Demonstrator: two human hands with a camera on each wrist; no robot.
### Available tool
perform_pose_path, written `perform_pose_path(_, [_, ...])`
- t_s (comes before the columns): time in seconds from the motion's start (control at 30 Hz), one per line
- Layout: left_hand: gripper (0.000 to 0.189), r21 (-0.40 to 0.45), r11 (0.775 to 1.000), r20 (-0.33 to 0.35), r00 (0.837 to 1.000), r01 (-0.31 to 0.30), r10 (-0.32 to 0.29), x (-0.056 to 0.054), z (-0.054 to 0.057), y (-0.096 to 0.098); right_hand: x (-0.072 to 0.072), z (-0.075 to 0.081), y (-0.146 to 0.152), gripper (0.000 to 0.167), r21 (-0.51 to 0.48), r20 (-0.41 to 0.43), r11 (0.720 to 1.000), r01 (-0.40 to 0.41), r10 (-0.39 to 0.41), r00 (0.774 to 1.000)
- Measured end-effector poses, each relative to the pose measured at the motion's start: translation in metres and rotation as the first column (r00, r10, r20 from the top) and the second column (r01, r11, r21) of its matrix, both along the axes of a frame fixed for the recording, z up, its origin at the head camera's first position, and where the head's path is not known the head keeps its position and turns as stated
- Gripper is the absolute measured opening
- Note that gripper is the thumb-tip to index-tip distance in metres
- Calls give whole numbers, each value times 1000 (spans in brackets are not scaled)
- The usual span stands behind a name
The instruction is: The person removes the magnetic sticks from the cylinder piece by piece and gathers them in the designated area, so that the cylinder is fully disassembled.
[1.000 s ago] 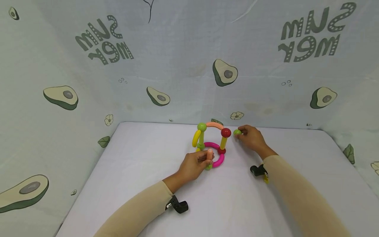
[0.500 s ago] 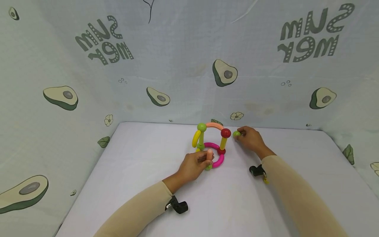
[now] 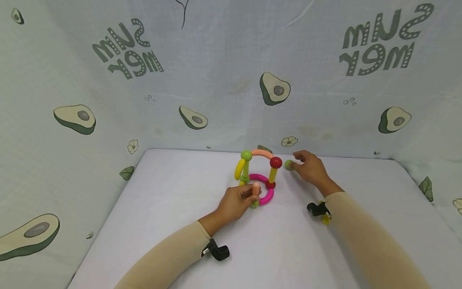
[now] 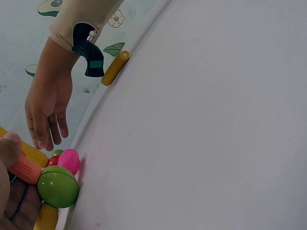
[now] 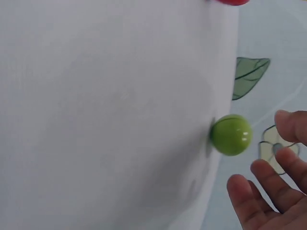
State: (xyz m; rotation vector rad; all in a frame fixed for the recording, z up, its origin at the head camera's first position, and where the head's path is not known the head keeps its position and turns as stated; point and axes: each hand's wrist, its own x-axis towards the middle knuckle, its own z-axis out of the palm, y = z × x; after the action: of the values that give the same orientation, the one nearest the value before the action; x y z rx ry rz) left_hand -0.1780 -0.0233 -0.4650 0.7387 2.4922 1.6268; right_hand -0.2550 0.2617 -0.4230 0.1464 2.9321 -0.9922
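Observation:
A frame of magnetic sticks and balls stands mid-table in the head view, with a magenta curved stick (image 3: 267,197) at its base. On top, a peach curved stick (image 3: 262,153) links a green ball (image 3: 246,155) to a red ball (image 3: 276,162). My left hand (image 3: 232,202) pinches an upright peach stick (image 3: 256,188), whose lower end meets a green corner ball (image 4: 57,187). Right of the frame, a loose green ball (image 5: 232,135) rests on the table. Beside it is my right hand (image 3: 310,168), fingers spread apart and holding nothing.
A yellow stick (image 4: 115,68) lies on the table under the right forearm. Black wrist cameras hang below both sleeves, the right one (image 3: 317,209) near that stick. The white table (image 3: 180,176) ends at a printed cloth backdrop (image 3: 223,72).
My right hand has let go of the loose green ball, spread its fingers and drawn slightly right. The ball stays on the table. My left hand and the frame have not moved.

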Motion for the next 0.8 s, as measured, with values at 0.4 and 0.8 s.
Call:
perform_pose_path(0.4, [38, 10, 1000, -14, 1000, 9, -9, -1, 0, 1, 35, 27, -11, 45, -136, -249, 991, 12, -45, 968])
perform_pose_path(0.8, [35, 16, 1000, -20, 1000, 12, -11, -1, 1, 1, 76, 42, -37, 29, -157, -537, 970, -185, 74, 840])
